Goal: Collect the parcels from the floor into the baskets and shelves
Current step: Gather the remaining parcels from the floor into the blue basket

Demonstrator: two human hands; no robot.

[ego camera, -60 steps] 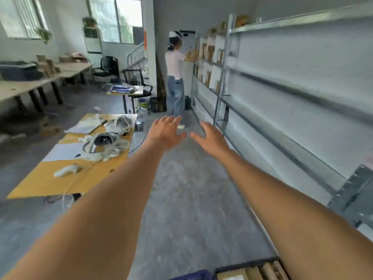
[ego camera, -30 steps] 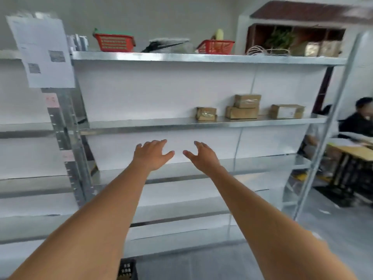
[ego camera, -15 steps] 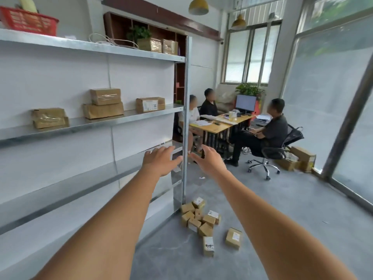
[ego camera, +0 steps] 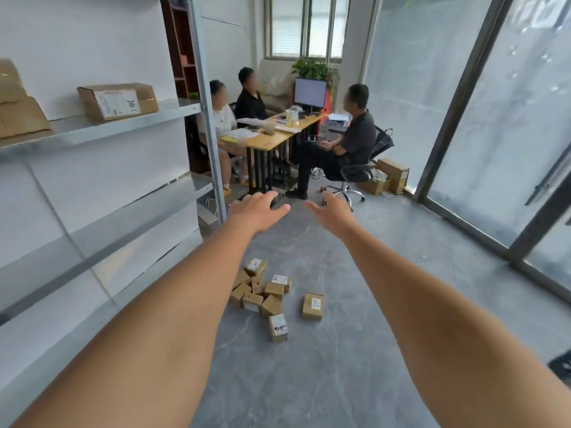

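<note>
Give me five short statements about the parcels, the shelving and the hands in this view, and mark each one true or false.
1. Both hands hold a parcel. False: the left hand and right hand are open and hold nothing.
2. A cluster of small parcels lies on the floor. True.
3. One parcel lies apart, to the right of the cluster. True.
4. The metal shelving stands on the right of the view. False: it stands on the left.
5. A labelled box rests on a shelf. True.
</note>
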